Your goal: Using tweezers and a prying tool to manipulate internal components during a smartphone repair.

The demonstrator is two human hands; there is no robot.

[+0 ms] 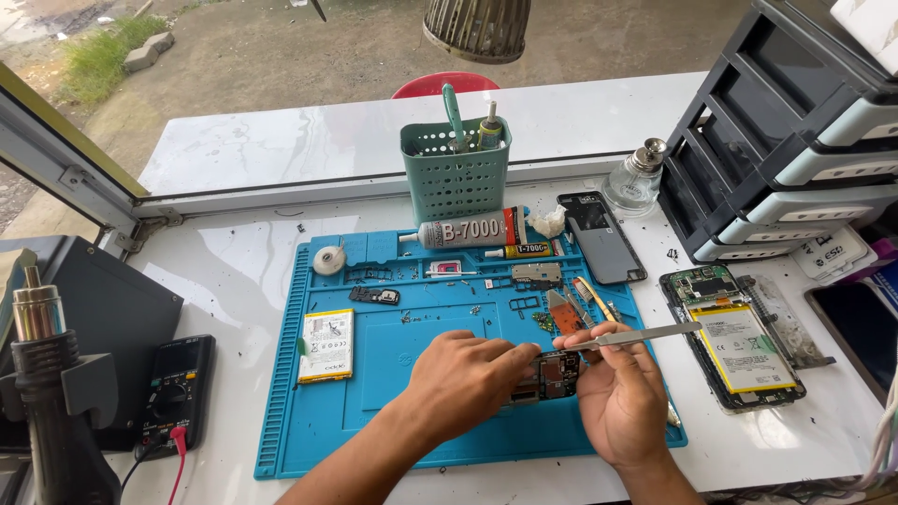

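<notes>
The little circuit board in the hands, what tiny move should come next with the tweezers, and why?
Probably lower the tweezers tip onto the circuit board. The left hand pinches the board above the blue mat, while the right hand holds the tweezers almost level, their tip just at the board's top edge. I cannot tell whether the tip touches anything.

I see a matt blue rubbery mat on a glossy white tabletop, brushed metal tweezers, a perforated green plastic basket and a clear glass bottle with a shiny metal cap.
</notes>
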